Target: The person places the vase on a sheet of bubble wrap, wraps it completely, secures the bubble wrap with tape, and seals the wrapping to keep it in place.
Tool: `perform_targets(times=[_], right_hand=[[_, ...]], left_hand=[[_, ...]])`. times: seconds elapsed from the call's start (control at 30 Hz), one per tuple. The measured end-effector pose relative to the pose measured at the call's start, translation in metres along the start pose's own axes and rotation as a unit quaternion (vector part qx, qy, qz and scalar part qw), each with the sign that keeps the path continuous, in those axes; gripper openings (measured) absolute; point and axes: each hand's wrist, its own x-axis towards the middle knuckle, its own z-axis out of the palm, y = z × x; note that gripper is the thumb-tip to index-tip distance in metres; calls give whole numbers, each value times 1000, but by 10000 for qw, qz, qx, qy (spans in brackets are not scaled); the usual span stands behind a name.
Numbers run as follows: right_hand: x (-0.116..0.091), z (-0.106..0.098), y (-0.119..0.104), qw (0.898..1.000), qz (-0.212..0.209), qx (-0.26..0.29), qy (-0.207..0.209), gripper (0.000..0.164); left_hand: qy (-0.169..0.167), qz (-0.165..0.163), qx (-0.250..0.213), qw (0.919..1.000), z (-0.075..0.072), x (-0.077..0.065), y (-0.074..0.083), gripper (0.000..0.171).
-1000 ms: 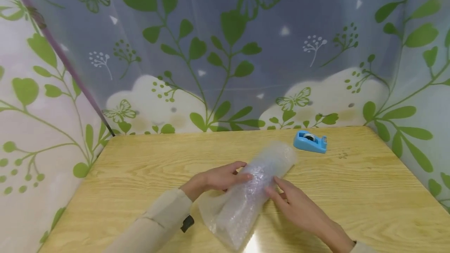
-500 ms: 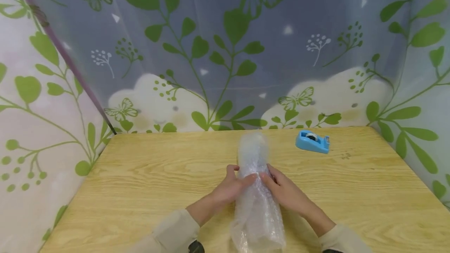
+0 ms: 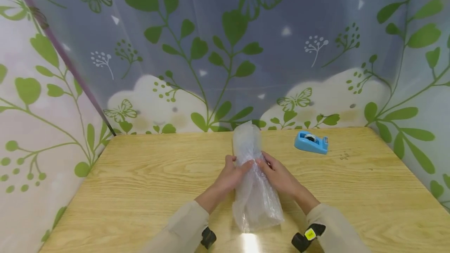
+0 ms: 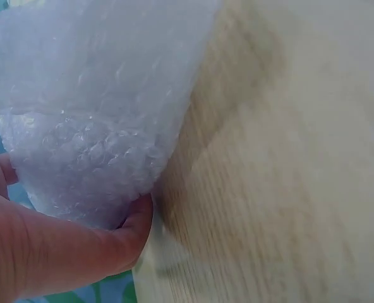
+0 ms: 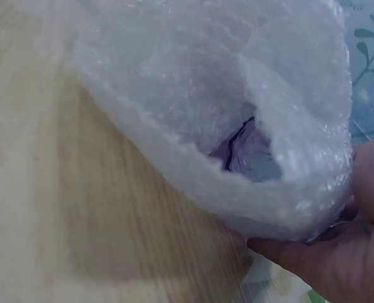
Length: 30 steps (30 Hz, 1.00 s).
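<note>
A long roll of clear bubble wrap (image 3: pixel 251 194) points away from me in the head view, loose and flared at its near end. My left hand (image 3: pixel 228 175) grips its left side, thumb on top. From the right, my right hand (image 3: pixel 277 173) holds it the same way, the two thumbs almost meeting. In the left wrist view the thumb and fingers press into the bubble wrap (image 4: pixel 105 158). Through the gaping end in the right wrist view, a purplish object (image 5: pixel 253 154) with a dark line shows inside; its kind is hidden.
A blue tape dispenser (image 3: pixel 311 143) with a roll of tape stands at the back right of the wooden table (image 3: pixel 147 175). A leaf-patterned curtain (image 3: pixel 197 50) rises behind the table and along both sides. Each wrist wears a small black camera.
The roll has turned from slanting right to pointing nearly straight away, then shifted slightly farther from me. My left hand has come round its left side, and both thumbs now lie on top.
</note>
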Motion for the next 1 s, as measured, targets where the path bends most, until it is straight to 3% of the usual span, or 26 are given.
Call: perform_targets(times=[0.23,0.5,1.0], right_hand=[[14,-3,5,9998,166,100,68,65],[23,-6,10,9995,110,241,142,64],[40,-6,7,9993,229,122,287,65]], left_hand=[[229,81,83,9997,1,18,-1,70],[185,182,56,9996,1,33,-4,68],[-17,43,13,10000,-10,44,6,69]])
